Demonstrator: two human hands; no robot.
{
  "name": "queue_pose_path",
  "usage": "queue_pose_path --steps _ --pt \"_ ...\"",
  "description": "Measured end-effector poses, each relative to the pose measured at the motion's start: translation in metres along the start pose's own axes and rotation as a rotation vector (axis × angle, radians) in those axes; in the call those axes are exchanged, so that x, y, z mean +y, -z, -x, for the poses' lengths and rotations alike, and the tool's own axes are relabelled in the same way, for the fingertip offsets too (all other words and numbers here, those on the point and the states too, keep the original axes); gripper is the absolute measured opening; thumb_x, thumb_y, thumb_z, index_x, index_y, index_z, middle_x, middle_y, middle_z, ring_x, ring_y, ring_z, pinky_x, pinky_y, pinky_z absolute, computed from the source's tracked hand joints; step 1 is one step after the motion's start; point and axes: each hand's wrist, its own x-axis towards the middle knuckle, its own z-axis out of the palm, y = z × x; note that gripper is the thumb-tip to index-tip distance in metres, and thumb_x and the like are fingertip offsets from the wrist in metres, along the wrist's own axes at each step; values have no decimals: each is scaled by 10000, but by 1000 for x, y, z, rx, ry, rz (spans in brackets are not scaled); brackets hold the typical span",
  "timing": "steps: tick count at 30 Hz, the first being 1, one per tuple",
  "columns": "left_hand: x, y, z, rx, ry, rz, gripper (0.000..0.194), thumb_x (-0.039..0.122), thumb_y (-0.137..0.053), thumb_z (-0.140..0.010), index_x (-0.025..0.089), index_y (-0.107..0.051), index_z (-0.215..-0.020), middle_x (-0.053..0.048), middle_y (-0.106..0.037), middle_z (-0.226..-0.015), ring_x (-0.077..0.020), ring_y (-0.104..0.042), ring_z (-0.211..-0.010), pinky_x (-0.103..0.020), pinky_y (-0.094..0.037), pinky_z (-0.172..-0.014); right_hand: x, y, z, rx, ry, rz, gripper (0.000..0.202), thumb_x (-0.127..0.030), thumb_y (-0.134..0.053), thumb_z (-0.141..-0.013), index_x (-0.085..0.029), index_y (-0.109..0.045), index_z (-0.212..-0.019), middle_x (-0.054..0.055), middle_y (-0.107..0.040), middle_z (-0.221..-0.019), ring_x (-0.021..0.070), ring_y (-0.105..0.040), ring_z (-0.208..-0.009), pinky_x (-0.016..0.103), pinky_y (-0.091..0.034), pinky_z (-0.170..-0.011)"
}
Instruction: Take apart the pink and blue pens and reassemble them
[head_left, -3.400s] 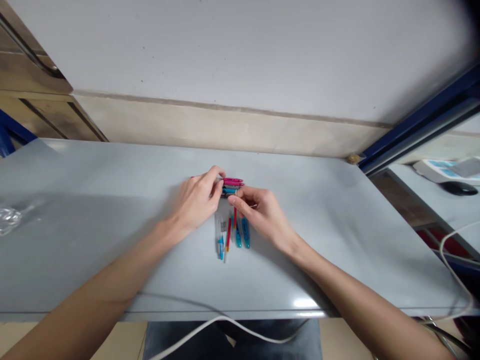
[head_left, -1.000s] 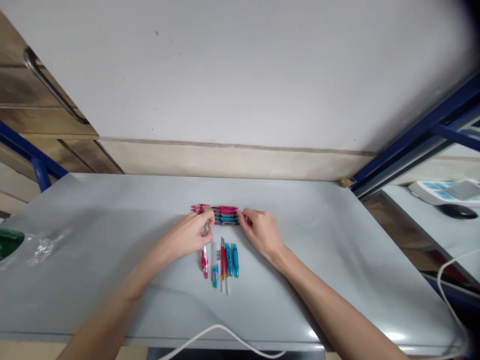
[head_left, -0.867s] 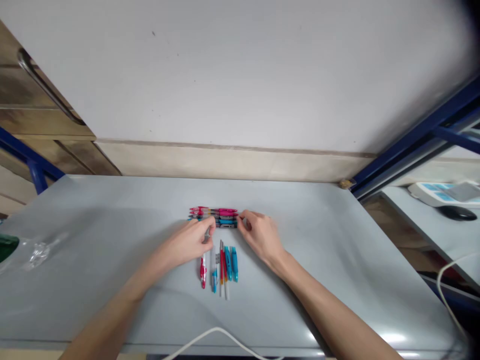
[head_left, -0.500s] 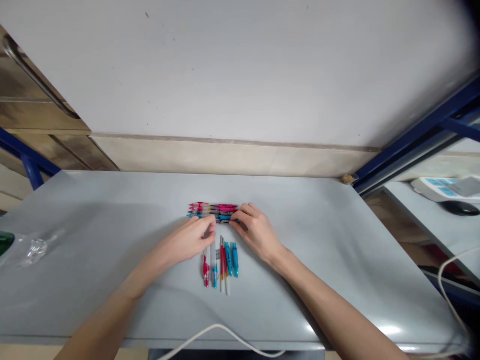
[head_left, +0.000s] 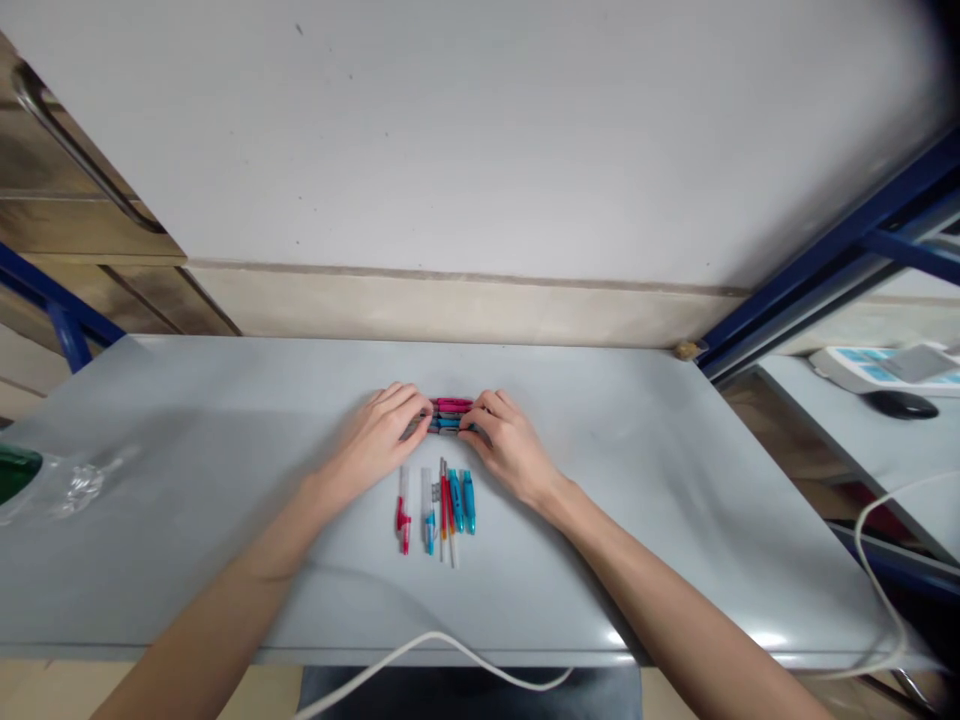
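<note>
Grey table (head_left: 187, 420), plain white wall (head_left: 480, 130), beige skirting (head_left: 450, 305), blue steel frame (head_left: 832, 275), wooden cabinet (head_left: 52, 230)

Pretty evenly lit overall, soft indoor light coming from above, nothing harsh. The grey table (head_left: 225, 480) picks up a small bright glare patch near its front edge on the right, and soft blurry shadows trail off to the left of the arms. Heavy wide-angle warp: the wall line bows and the blue frame (head_left: 825, 270) slants hard. Top right corner goes dark with vignetting. Edges look smeary, the centre is reasonably sharp.
</note>
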Motion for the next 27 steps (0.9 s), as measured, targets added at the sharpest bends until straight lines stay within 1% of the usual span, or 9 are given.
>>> queue_pose_path --steps 2,5,7,12,16,19,21,24,27 --pt "-3 -3 0 -28 -52 -12 132 246 -489 -1012 207 -615 -1011 -50 -637 -1027 -214 -575 -1030 -343 -438 -896 -1 1 0 25 -2 -27 109 -187 -562 -1008 -189 -665 -971 84 -599 -992 242 -500 -921 367 -451 -820" --pt "-6 -6 0 -44 -71 -34 118 281 -560 -992 221 -622 -1072 -51 -629 -1086 -224 -569 -1073 -354 -439 -903 -3 1 0 64 -38 -92 124 -209 -537 -1027 -192 -654 -991 77 -592 -993 234 -510 -933 363 -448 -847" --pt "-8 -8 0 -46 -77 -53 107 268 -569 -988 218 -628 -1061 -53 -624 -1095 -225 -566 -1071 -356 -437 -901 -3 1 0 87 -70 -127 144 -227 -516 -1039 -193 -642 -976 74 -589 -991 229 -517 -937 360 -445 -856" --pt "-9 -8 0 -4 -99 -70 151 287 -527 -1020 204 -652 -1034 -55 -634 -1046 -226 -557 -1030 -361 -429 -890 -5 3 1 141 -136 -173 230 -290 -444 -1073 -196 -621 -962 78 -590 -988 221 -536 -939 345 -444 -867" --pt "-6 -6 1 43 -117 -36 249 308 -447 -1058 205 -670 -1098 -63 -656 -1015 -224 -564 -991 -362 -430 -891 -9 8 0 102 -139 -159 341 -371 -387 -1095 -201 -624 -918 63 -617 -910 207 -525 -854 330 -425 -828" --pt "-1 -6 4 66 -86 13 285 238 -403 -1057 210 -670 -1153 -64 -679 -1010 -211 -595 -948 -343 -441 -869 -11 9 -1 62 -148 -191 364 -390 -387 -1094 -205 -631 -897 47 -638 -818 207 -519 -801 325 -413 -804" --pt "2 -7 5 67 -31 54 314 157 -387 -1031 216 -676 -1141 -57 -701 -1011 -197 -628 -924 -315 -445 -825 -12 8 -1 56 -168 -229 375 -403 -400 -1088 -204 -637 -876 45 -644 -785 209 -528 -785 323 -414 -788" --pt "6 -9 8 57 45 57 324 77 -415 -951 225 -690 -1039 -38 -730 -992 -186 -660 -881 -287 -422 -734 -12 3 1 82 -168 -271 362 -395 -433 -1076 -204 -651 -860 41 -649 -763 209 -545 -777 322 -419 -781" --pt "8 -10 8 23 86 11 320 22 -449 -827 228 -674 -924 -19 -737 -922 -194 -663 -838 -284 -388 -681 -12 0 3 134 -146 -259 233 -276 -494 -1042 -204 -673 -911 46 -676 -812 216 -564 -806 334 -421 -802"
